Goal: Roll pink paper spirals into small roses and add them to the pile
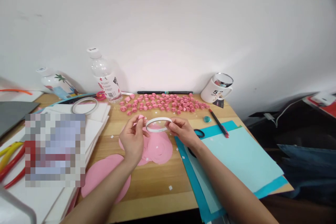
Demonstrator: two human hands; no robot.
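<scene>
Over the middle of the table, my right hand [181, 129] pinches the rim of a narrow white tape roll [159, 125], held up like a ring. Facing it, my left hand [133, 134] is closed on a small pink paper roll [141, 116] between thumb and fingertips; the fingers partly hide it. The left fingers are close to the near side of the tape. Below both hands lie pink paper circles [160, 147], one with a spiral line. Another pink circle [105, 178] is partly under my left forearm. Many small rolled pink paper flowers [162, 103] spread behind the hands.
A water bottle [106, 77] and a white mug [216, 89] stand by the wall. Blue paper sheets [236, 161] lie right, with black-handled scissors [199, 133] partly under my arm. White paper [101, 126], another tape roll [84, 105] and red-yellow pliers-like handles [13, 161] are left.
</scene>
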